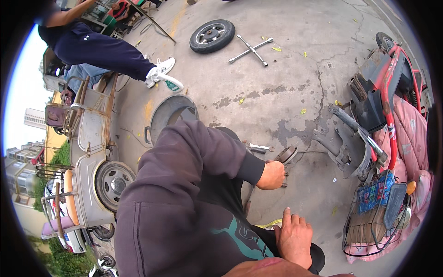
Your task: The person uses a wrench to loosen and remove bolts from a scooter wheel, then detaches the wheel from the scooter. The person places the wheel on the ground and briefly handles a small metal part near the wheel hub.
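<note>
My left hand [271, 176] is closed, its fingers curled out of sight. Small dark metal ends show just past the knuckles, but what it grips, if anything, I cannot make out. Right beside it is a round, brownish metal part [288, 155] like a brake plate, with a dark cable running off to the right. A silver wrench [261, 147] lies behind this hand, next to a dark tool. Nearer my body, my right hand [295, 236] is open with fingers stretched out and nothing visible in it.
A wheel with tyre [212, 36] and a cross-shaped lug wrench [251, 50] lie on the concrete ahead. A grey basin [173, 111] stands left. At right is a red scooter [392, 106] with a wire basket [374, 235]. A person in dark trousers [99, 48] and a grey three-wheeler [90, 161] are left.
</note>
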`<state>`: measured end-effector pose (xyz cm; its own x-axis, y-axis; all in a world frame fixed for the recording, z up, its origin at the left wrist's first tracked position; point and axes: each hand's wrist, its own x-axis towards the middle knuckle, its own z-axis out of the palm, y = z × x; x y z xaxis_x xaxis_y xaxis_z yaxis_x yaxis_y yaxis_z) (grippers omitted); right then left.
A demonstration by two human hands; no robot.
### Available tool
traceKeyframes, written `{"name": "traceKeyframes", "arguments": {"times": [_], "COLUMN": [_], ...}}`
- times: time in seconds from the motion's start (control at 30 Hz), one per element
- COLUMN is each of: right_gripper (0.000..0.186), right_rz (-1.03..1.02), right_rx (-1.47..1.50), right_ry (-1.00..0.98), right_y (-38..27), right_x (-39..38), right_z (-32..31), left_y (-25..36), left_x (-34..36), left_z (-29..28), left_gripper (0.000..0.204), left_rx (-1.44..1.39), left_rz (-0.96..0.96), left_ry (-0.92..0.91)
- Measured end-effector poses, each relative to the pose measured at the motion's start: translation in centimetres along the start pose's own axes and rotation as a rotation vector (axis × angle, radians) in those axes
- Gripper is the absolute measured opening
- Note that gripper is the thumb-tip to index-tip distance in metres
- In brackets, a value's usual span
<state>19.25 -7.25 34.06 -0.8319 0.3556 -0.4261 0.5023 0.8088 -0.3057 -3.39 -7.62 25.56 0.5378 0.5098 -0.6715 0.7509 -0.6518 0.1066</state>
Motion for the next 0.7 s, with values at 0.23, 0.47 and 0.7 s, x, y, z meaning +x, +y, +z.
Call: {"name": "traceKeyframes", "arguments": {"times": [0.23,0.47,0.7], "right_gripper": [0.078,0.067,0.048], "right_rz": [0.312,0.23,0.315], "right_rx": [-0.058,0.189,0.696], "right_ry": [-0.282,-0.353,-0.131], "right_y": [2.5,-3.4,-7.8], "right_x": [-0.9,-1.4,1.4], "right_z": [3.4,0.8,4.3], "left_y": [1.2,10.2,12.5], "left_x": [-1.5,-6.3,-6.1], "left_z": [-0.7,-1.5,1.9], "left_gripper": [0.022,0.02,0.024], "left_rx": [-0.243,-0.537,-0.641], "left_rz": [0.015,0.018,-0.444], "left_ry": [0.358,-0.109,-0.02]}}
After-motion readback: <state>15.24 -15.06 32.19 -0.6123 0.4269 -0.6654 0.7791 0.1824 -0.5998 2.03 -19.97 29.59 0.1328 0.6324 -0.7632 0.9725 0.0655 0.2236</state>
